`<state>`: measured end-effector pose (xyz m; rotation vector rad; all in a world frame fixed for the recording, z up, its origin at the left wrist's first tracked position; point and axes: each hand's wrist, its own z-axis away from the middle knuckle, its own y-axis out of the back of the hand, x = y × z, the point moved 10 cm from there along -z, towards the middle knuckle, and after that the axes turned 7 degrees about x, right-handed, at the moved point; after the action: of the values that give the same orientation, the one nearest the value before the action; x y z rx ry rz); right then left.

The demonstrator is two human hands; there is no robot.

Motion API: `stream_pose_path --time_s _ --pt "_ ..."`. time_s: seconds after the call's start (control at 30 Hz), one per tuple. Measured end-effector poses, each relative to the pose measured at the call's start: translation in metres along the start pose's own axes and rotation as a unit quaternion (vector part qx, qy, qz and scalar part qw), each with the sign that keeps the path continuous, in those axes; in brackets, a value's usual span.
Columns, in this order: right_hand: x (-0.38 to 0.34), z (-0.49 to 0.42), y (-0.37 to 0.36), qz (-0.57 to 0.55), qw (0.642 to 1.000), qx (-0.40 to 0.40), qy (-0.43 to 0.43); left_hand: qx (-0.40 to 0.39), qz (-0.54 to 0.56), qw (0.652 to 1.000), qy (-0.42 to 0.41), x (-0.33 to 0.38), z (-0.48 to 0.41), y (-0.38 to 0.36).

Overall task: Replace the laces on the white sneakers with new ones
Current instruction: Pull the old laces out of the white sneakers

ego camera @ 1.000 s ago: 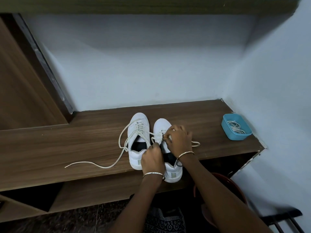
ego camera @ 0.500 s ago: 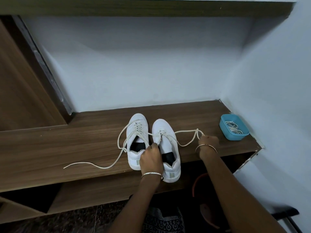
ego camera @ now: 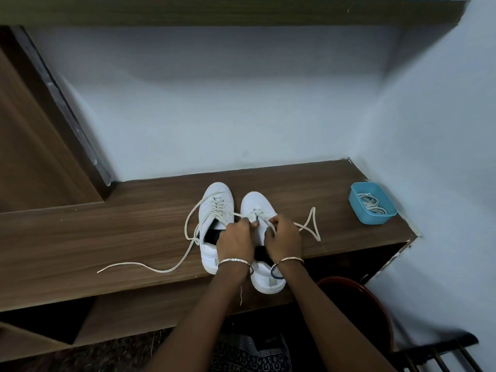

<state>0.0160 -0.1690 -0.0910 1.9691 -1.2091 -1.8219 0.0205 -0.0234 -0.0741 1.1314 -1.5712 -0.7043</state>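
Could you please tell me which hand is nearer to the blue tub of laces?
Right. The right hand, gripping the lace, sits just left of the blue tub; the left hand, pinching the same lace, lies farther left.

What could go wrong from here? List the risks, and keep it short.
1. The right sneaker has its heel past the shelf edge. The left hand and right hand both pinch its lace, so a hard pull could tip it off.
2. The left sneaker has a loose lace trailing across the shelf, which a forearm might snag.
3. The blue box sits near the shelf's corner, where a swing could knock it.
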Motion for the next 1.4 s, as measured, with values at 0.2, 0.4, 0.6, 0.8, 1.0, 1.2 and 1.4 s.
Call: stream_pose_path --time_s 0.2,0.4,0.6,0.8,1.0,1.2,1.4 --pt "0.005 0.004 0.006 0.010 0.999 0.043 -0.006 -0.009 0.040 0.999 -0.012 0.015 -0.050 -0.005" --pt "0.015 0.006 0.008 -0.002 0.997 0.058 -0.044 -0.089 -0.012 0.993 -0.078 0.026 -0.070 -0.035" --pt "0.023 0.006 0.007 -0.024 0.994 0.065 -0.084 -0.090 -0.154 0.977 -0.113 0.043 -0.072 -0.032" --pt "0.030 0.006 0.007 -0.038 0.991 0.062 -0.115 -0.069 -0.215 0.962 -0.154 0.052 -0.064 -0.025" --pt "0.031 0.006 0.007 -0.049 0.988 0.060 -0.132 -0.050 -0.189 0.962 -0.190 0.047 -0.053 -0.027" --pt "0.031 0.008 0.008 -0.061 0.986 0.073 -0.137 0.034 -0.011 0.999 -0.002 -0.008 -0.064 -0.002" --pt "0.030 0.009 0.008 -0.059 0.986 0.073 -0.140 -0.015 0.033 0.990 -0.135 0.023 -0.078 -0.008"
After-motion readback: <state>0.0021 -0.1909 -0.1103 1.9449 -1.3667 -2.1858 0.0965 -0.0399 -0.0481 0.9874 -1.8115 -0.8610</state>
